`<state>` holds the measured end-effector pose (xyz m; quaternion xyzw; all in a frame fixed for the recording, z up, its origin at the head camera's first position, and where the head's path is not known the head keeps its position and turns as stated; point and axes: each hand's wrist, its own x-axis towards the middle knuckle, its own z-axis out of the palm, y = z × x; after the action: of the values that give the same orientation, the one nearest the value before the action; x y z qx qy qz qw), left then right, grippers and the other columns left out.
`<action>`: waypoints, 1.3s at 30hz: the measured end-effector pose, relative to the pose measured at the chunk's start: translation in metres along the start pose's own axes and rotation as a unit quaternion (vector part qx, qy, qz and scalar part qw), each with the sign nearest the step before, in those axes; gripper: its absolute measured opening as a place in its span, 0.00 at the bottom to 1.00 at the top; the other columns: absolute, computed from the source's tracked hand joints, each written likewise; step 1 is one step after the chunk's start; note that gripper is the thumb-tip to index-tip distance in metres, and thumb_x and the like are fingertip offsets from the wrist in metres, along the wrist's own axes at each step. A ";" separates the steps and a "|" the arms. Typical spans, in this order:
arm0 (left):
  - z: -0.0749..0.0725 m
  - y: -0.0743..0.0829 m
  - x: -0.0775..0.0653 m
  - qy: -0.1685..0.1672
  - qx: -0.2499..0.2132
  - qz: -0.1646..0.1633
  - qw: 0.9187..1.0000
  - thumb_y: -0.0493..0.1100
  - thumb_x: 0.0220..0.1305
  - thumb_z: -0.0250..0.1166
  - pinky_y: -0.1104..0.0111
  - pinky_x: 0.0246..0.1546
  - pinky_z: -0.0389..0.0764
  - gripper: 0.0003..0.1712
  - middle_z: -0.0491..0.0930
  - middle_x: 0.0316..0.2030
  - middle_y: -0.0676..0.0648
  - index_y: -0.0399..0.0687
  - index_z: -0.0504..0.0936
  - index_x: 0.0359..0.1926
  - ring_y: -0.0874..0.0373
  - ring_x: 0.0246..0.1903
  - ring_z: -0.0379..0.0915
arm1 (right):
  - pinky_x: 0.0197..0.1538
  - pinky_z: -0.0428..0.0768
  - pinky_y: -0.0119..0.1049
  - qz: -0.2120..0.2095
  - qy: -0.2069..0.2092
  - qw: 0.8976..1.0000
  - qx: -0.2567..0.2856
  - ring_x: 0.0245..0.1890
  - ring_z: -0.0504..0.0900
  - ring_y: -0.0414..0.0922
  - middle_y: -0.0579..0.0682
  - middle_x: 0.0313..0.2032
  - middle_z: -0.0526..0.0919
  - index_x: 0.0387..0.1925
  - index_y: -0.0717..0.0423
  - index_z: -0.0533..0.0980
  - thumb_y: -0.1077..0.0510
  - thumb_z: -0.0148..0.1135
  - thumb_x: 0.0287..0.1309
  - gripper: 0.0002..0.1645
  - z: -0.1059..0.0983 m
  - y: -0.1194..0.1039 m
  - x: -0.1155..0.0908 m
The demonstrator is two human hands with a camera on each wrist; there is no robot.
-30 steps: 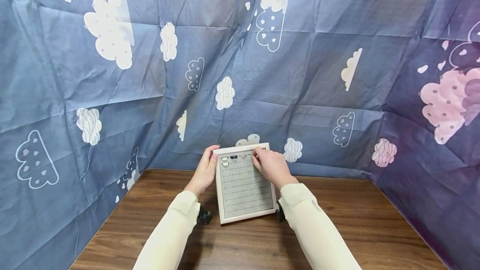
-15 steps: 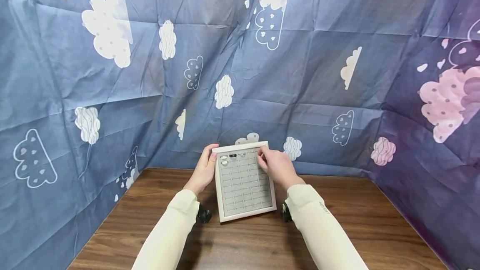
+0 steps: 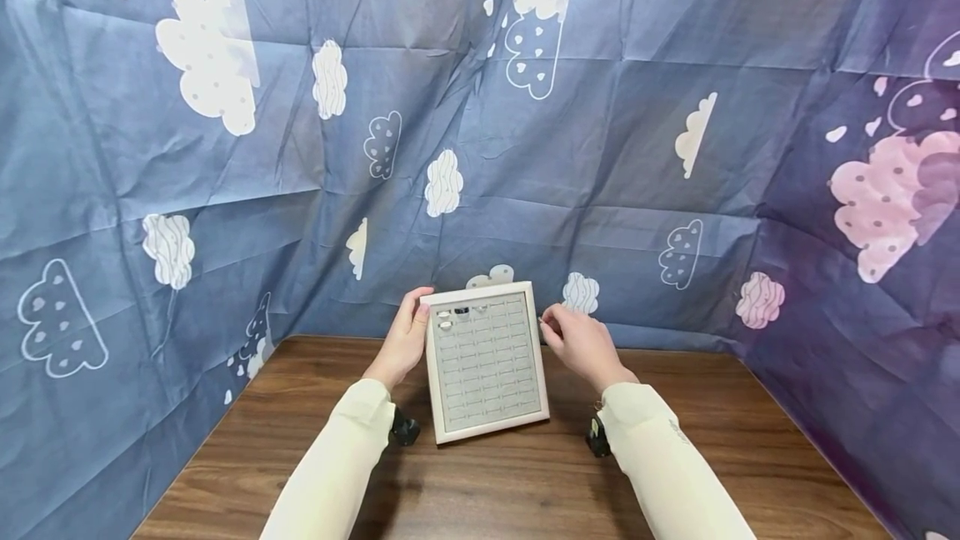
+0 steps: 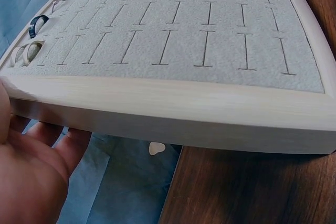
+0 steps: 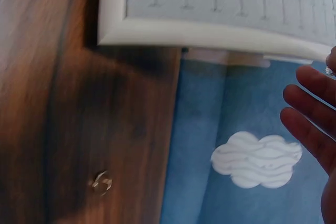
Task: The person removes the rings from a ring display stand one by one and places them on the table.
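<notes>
A ring display board [image 3: 491, 363] with a pale frame and grey slotted padding stands tilted on the table. My left hand [image 3: 403, 342] grips its upper left edge, thumb in front and fingers behind. Several rings sit in the upper left slots, among them a dark ring [image 4: 38, 26] and a silver ring [image 4: 34, 51]. Just right of the board's upper right side, my right hand [image 3: 589, 347] pinches a small silvery ring [image 5: 329, 71], partly hidden by the fingers. Another ring [image 5: 102, 182] lies on the table below that hand.
The brown wooden table [image 3: 480, 490] extends under both forearms. Close behind the board hangs a blue cloth [image 3: 585, 148] with cloud prints. Dark wrist devices sit at the left cuff [image 3: 406, 428] and right cuff [image 3: 597, 438].
My right hand has moved from the board's top right slots out to the right, past the frame, uncovering those slots. My left hand keeps its grip on the board.
</notes>
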<state>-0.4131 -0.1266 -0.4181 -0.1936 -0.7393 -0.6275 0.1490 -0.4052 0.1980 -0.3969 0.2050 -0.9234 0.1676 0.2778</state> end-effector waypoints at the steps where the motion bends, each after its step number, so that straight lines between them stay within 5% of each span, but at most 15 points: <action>1: 0.000 0.000 0.000 0.001 0.001 0.000 1.000 0.42 0.90 0.42 0.66 0.51 0.80 0.23 0.81 0.56 0.32 0.43 0.64 0.77 0.54 0.48 0.82 | 0.36 0.80 0.49 0.006 -0.004 1.000 0.000 0.27 0.81 0.41 0.41 0.28 0.86 0.43 0.48 0.82 0.54 0.66 0.73 0.03 0.001 0.003 -0.003; 23: -0.003 -0.001 0.000 0.001 0.009 -0.008 1.000 0.43 0.90 0.42 0.61 0.57 0.78 0.23 0.81 0.58 0.33 0.45 0.64 0.77 0.53 0.51 0.81 | 0.34 0.79 0.49 0.113 -0.080 0.990 -0.006 0.28 0.80 0.42 0.42 0.28 0.84 0.42 0.49 0.81 0.53 0.66 0.73 0.05 -0.006 0.085 -0.070; 39: -0.001 0.001 0.000 -0.004 0.005 -0.005 1.000 0.42 0.90 0.42 0.65 0.55 0.78 0.22 0.81 0.58 0.32 0.45 0.64 0.77 0.55 0.50 0.81 | 0.33 0.76 0.45 0.109 -0.179 0.976 -0.054 0.28 0.76 0.42 0.41 0.26 0.80 0.34 0.46 0.79 0.57 0.69 0.67 0.06 0.000 0.112 -0.108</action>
<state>-0.4129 -0.1277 -0.4167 -0.1917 -0.7437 -0.6239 0.1445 -0.3764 0.3252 -0.4818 0.1145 -0.9827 0.1069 0.0988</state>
